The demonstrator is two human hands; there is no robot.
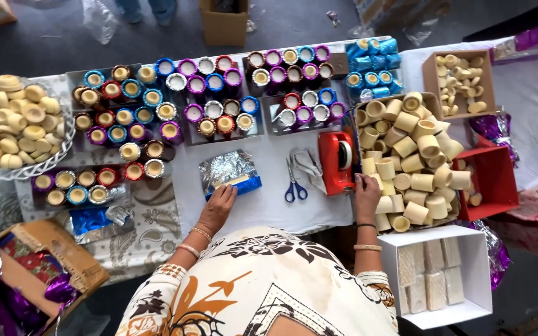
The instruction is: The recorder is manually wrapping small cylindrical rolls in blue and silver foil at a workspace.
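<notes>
My left hand point(220, 203) rests on a cream cylinder lying on a sheet of blue-and-silver foil point(230, 172), its fingers pressing the foil's near edge. My right hand point(366, 194) reaches to the red tape dispenser point(336, 162), fingertips at its right side beside a cardboard box of bare cream cylinders point(408, 158). Blue-handled scissors point(294, 182) lie between the two hands on the white tabletop.
Trays of foil-wrapped cylinders point(207, 93) in blue, purple, red and brown fill the table's far side. A wire basket of cream cups point(17, 121) stands at left. A red box point(494, 182), a white box of wafers point(434, 277) and a small cardboard box point(462, 84) stand at right.
</notes>
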